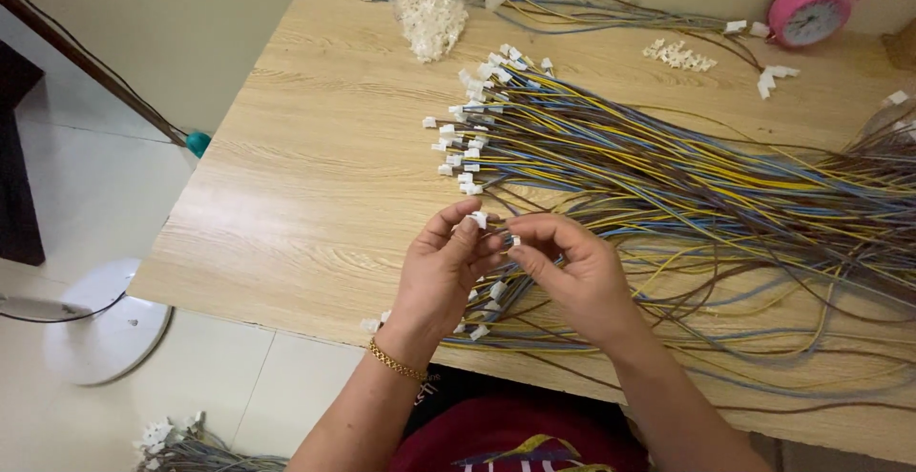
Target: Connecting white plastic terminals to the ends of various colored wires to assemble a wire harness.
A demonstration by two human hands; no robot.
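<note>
Wires (668, 181) btwn hands, clock (809, 9) behind

A small white plastic connector (479, 218) sits pinched at the fingertips of the left hand (441, 276), raised just above the wooden table. Just beside it, the right hand (577, 276) pinches a second tiny white connector (515, 240) fitted on thin wires (534, 214), blue, yellow and brown, which trail away to the right. More wires with white connectors (487, 305) hang bunched under the two hands, lying over the table's near edge
</note>
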